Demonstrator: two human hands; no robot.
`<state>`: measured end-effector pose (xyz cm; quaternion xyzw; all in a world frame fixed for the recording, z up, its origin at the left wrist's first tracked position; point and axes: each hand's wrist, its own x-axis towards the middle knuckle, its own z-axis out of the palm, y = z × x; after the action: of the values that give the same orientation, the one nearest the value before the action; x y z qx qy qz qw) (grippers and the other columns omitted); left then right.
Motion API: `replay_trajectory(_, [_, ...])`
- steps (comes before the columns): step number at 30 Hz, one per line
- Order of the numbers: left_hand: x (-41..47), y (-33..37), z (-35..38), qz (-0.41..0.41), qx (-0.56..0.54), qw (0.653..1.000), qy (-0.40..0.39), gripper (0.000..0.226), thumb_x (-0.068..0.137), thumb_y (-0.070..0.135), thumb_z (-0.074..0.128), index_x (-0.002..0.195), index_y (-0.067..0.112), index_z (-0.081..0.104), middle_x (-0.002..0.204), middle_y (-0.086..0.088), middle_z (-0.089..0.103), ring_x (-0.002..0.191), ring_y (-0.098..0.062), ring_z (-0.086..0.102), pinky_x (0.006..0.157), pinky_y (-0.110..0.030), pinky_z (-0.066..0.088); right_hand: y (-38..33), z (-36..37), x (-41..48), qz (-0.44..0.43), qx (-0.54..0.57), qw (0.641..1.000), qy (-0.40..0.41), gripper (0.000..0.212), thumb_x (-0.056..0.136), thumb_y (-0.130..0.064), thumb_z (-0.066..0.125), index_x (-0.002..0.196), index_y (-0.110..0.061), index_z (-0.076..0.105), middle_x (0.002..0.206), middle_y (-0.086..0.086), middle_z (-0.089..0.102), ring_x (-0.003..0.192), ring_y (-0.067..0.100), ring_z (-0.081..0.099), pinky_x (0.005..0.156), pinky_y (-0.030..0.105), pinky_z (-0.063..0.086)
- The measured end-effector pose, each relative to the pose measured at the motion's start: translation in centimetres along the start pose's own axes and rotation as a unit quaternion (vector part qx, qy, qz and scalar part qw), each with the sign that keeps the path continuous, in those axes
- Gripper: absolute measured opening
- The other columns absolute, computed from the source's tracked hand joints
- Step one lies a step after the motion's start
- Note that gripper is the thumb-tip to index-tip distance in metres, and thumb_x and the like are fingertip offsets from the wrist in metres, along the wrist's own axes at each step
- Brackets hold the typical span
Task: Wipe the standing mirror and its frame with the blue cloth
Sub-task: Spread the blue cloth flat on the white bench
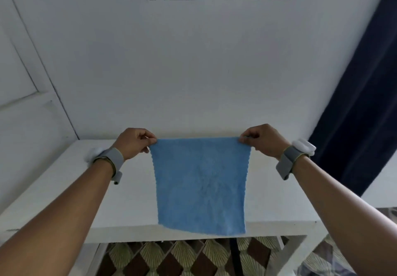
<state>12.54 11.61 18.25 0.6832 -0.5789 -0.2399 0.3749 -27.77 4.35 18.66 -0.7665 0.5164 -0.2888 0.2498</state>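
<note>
Patterned floor (171, 258): brown diamonds, under a white table (268, 200). Blue cloth (200, 185): spread flat, hanging above the table. Left hand (134, 142): pinches the top left corner. Right hand (263, 140): pinches the top right corner. Grey wristbands. White wall (193, 71) behind; dark curtain (361, 104) at right.

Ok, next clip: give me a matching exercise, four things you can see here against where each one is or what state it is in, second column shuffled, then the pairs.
Things
1. blue cloth
2. left hand
3. white table
4. dark curtain

Places or states
A. hangs along the right edge of the view
B. pinches the cloth's upper left corner
C. held up spread flat, hanging from its top corners
D. stands against the wall, below the cloth

Pairs: 1-C, 2-B, 3-D, 4-A
</note>
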Motion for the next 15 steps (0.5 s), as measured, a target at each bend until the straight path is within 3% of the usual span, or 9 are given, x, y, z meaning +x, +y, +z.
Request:
replay_trajectory(2, [2.1,-1.2,1.9,-0.015,0.004,1.000,0.012,0.003,0.091,0.016,0.077,0.089,0.016,0.078,0.086,-0.011,0.078,0.072,-0.025,0.072,0.088,-0.047,0.062,1.6,1.1,2.4,0.014,-0.020,1.000,-0.010,0.006,0.089,-0.033,0.077,0.086,-0.027,0.077,0.069,-0.017,0.066,0.063,-0.001,0.056,0.060,0.012,0.040])
replay_trajectory(5, [4.4,-2.6,4.1,-0.051,-0.004,0.998,0.027,0.006,0.090,0.015,0.077,0.085,0.017,0.077,0.082,-0.009,0.078,0.073,-0.030,0.076,0.085,-0.045,0.063,3.7,2.9,5.3,0.026,-0.036,0.999,-0.028,0.007,0.089,-0.030,0.076,0.089,-0.023,0.078,0.070,-0.018,0.064,0.063,-0.002,0.055,0.055,0.006,0.037])
replay_trajectory(8, [6.2,-4.0,6.1,-0.088,-0.016,0.995,0.038,0.005,0.090,0.015,0.077,0.084,0.016,0.077,0.083,-0.010,0.078,0.074,-0.030,0.078,0.084,-0.047,0.063,5.6,4.9,7.6,0.041,-0.048,0.997,-0.042,0.005,0.091,-0.026,0.074,0.090,-0.023,0.077,0.070,-0.018,0.063,0.066,0.000,0.057,0.065,0.015,0.041])
replay_trajectory(11, [8.5,-5.4,7.3,-0.117,-0.024,0.992,0.049,0.004,0.090,0.012,0.075,0.087,0.012,0.078,0.085,-0.010,0.078,0.073,-0.027,0.078,0.086,-0.046,0.063,6.8,6.6,10.2,0.061,-0.055,0.995,-0.050,0.008,0.093,-0.023,0.070,0.094,-0.023,0.078,0.075,-0.013,0.067,0.075,0.012,0.064,0.076,0.024,0.049])
replay_trajectory(15, [12.5,-7.5,9.1,-0.128,-0.011,0.991,0.038,0.005,0.090,0.010,0.074,0.089,0.010,0.079,0.086,-0.012,0.078,0.077,-0.028,0.078,0.083,-0.038,0.063,8.9,8.7,13.0,0.094,-0.070,0.992,-0.040,0.011,0.094,-0.024,0.068,0.096,-0.023,0.078,0.085,-0.008,0.072,0.083,0.015,0.064,0.078,0.024,0.047])
